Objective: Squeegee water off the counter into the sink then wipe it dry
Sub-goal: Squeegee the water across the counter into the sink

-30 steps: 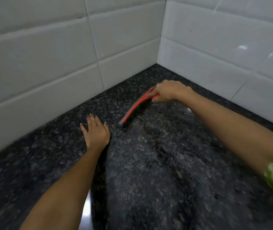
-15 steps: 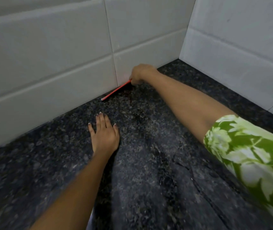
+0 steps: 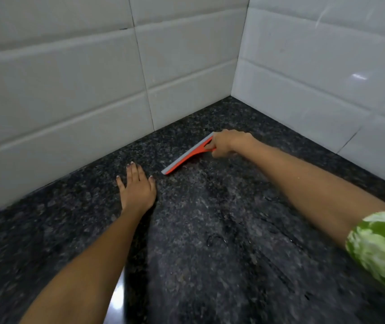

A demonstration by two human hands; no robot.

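A red squeegee point(image 3: 186, 156) with a grey rubber blade lies edge-down on the black speckled granite counter point(image 3: 210, 242), a short way out from the wall. My right hand point(image 3: 227, 142) grips its handle at the right end. My left hand point(image 3: 137, 185) rests flat on the counter just left of the blade's tip, fingers straight and pointing at the wall. Thin wet streaks and droplets point(image 3: 214, 239) show on the stone in front of the squeegee. No sink or cloth is in view.
White tiled walls point(image 3: 70, 90) meet in a corner point(image 3: 238, 90) at the back right and bound the counter on two sides. A bright reflection point(image 3: 116, 298) marks the counter near the bottom edge.
My right hand has pulled the squeegee back from the foot of the wall toward me across the counter. My left hand has stayed flat in place.
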